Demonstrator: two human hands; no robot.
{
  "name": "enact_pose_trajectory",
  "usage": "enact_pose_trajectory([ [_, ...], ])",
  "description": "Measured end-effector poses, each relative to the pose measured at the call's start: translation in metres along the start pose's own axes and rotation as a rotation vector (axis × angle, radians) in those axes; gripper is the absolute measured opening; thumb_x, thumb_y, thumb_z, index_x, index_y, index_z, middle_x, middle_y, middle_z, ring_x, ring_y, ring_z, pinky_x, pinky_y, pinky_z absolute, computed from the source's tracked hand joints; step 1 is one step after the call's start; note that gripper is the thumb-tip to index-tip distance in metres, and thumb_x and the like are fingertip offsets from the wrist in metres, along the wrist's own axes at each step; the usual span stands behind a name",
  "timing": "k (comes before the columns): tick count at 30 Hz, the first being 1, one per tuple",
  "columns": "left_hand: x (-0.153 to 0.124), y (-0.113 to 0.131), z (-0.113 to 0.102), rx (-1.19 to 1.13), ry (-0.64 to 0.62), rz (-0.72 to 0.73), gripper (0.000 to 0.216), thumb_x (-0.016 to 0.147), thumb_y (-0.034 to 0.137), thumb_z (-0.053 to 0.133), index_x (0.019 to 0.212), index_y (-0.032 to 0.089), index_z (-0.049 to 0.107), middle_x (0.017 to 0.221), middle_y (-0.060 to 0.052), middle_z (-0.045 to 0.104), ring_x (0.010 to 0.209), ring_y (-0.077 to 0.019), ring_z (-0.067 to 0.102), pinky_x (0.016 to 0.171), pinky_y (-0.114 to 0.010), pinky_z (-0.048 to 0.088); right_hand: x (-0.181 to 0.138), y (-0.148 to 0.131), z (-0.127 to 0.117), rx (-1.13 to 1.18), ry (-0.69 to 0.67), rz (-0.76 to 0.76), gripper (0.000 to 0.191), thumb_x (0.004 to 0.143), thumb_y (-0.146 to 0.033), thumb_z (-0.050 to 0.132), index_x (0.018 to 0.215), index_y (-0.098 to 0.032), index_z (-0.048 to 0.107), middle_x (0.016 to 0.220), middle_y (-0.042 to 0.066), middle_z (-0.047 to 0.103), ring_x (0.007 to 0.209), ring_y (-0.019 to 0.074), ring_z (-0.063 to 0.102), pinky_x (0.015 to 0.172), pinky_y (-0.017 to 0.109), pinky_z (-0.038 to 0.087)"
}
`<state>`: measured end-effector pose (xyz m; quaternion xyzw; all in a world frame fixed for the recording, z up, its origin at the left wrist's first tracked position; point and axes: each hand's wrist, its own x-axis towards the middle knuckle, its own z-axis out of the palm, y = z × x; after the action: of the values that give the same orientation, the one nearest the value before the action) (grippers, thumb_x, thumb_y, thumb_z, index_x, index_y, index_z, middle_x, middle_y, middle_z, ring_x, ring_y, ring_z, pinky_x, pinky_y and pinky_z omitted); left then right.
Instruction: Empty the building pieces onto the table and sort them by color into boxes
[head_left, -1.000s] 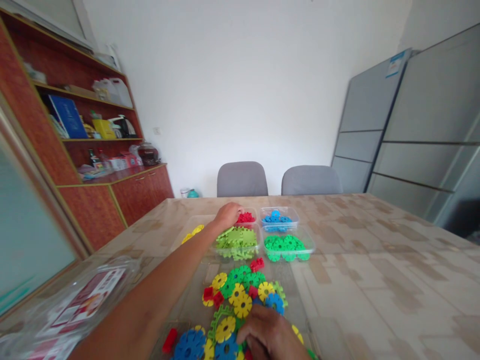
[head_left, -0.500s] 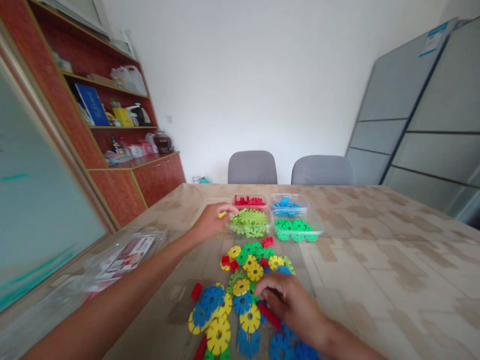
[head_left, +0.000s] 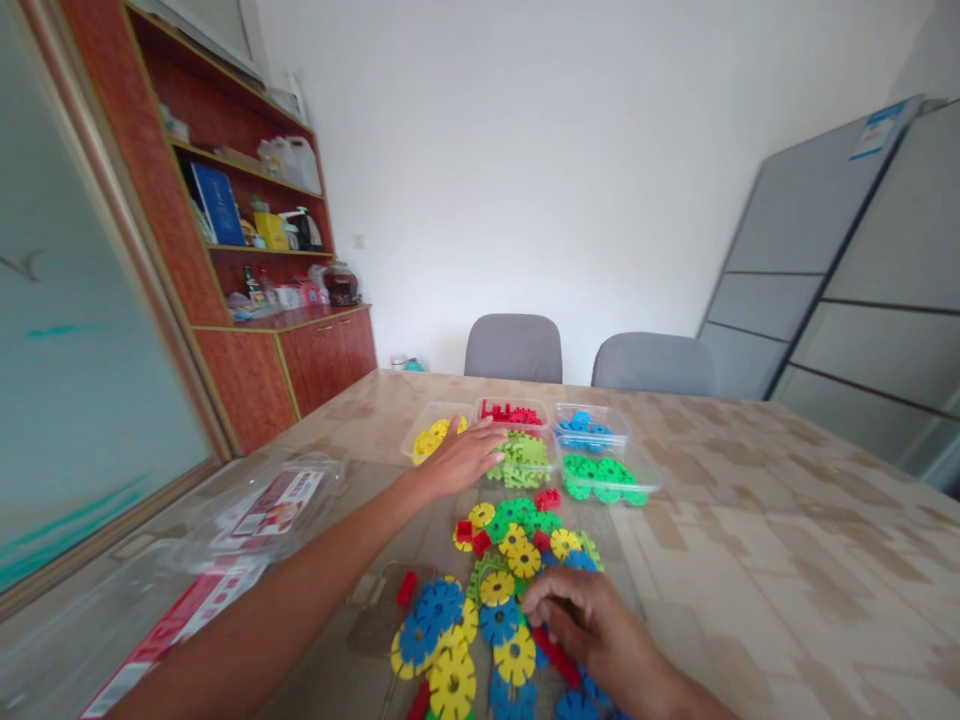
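Observation:
My left hand [head_left: 459,458] is stretched out with fingers spread, just above a clear box of light green plastic pieces [head_left: 523,468]. A box of yellow discs [head_left: 427,441] lies partly behind it. My right hand [head_left: 592,618] is curled over the loose heap, thumb and forefinger close together; anything in its fingers is hidden. Beside it lie a long red piece [head_left: 556,658], a notched yellow disc [head_left: 514,656] and a blue disc [head_left: 498,621]. More blue discs [head_left: 439,604], green discs [head_left: 529,517] and small red blocks [head_left: 547,499] spread around.
Behind stand clear boxes of red pieces [head_left: 513,413], blue pieces [head_left: 583,430] and green discs [head_left: 604,478]. Clear plastic packaging [head_left: 281,505] lies at the left under and beside my left forearm. Two grey chairs [head_left: 513,347] stand beyond the table [head_left: 765,520].
My left hand has opened its fingers and reached over the light green pieces. My right hand keeps its curled pose over the heap. The whole view has shifted slightly.

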<state>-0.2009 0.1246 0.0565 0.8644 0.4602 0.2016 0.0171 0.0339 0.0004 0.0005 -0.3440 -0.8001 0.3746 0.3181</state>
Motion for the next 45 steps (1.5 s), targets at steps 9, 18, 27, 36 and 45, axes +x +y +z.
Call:
enact_pose_trajectory([
  [9, 0.007, -0.007, -0.005, 0.076, 0.037, -0.083, 0.023, 0.092, 0.018, 0.044, 0.095, 0.023, 0.067, 0.109, -0.004, 0.070, 0.106, -0.0220, 0.060, 0.106, -0.045, 0.029, 0.001, -0.008, 0.000, -0.031, 0.024, -0.013, 0.023, 0.083, -0.011, 0.045, 0.083, -0.016, 0.068, 0.072, 0.003, 0.067, 0.066, 0.0143, 0.061, 0.061, 0.022, 0.045],
  [18, 0.014, 0.004, -0.005, 0.107, 0.111, -0.101, 0.024, 0.086, 0.010, 0.048, 0.089, 0.023, 0.068, 0.106, -0.005, 0.070, 0.115, -0.0243, 0.054, 0.108, -0.052, 0.020, 0.000, -0.007, 0.002, -0.043, 0.032, -0.032, 0.023, 0.083, -0.012, 0.045, 0.083, -0.018, 0.067, 0.073, 0.002, 0.067, 0.067, 0.0135, 0.060, 0.063, 0.021, 0.045],
  [27, 0.004, 0.023, -0.001, 0.099, 0.098, -0.031, 0.028, 0.081, 0.008, 0.048, 0.074, 0.023, 0.071, 0.091, -0.005, 0.070, 0.102, -0.0236, 0.057, 0.110, -0.050, 0.018, 0.000, -0.008, 0.004, -0.038, 0.049, -0.041, 0.023, 0.083, -0.011, 0.045, 0.082, -0.018, 0.067, 0.072, 0.002, 0.066, 0.066, 0.0133, 0.060, 0.062, 0.021, 0.045],
  [36, 0.000, 0.018, -0.002, 0.029, 0.146, -0.104, 0.032, 0.088, 0.012, 0.043, 0.099, 0.025, 0.070, 0.108, -0.004, 0.070, 0.110, -0.0228, 0.057, 0.108, -0.046, 0.025, 0.000, -0.007, 0.006, -0.045, 0.052, -0.052, 0.022, 0.086, -0.014, 0.045, 0.083, -0.018, 0.066, 0.072, 0.002, 0.064, 0.065, 0.0130, 0.058, 0.061, 0.021, 0.044],
  [45, -0.006, 0.021, 0.006, -0.007, 0.093, -0.027, 0.024, 0.088, 0.016, 0.048, 0.089, 0.026, 0.071, 0.100, 0.000, 0.072, 0.103, -0.0212, 0.061, 0.099, -0.036, 0.037, -0.001, -0.007, 0.006, -0.069, 0.048, -0.068, 0.024, 0.088, -0.015, 0.043, 0.084, -0.018, 0.066, 0.073, 0.002, 0.064, 0.066, 0.0137, 0.058, 0.062, 0.021, 0.044],
])
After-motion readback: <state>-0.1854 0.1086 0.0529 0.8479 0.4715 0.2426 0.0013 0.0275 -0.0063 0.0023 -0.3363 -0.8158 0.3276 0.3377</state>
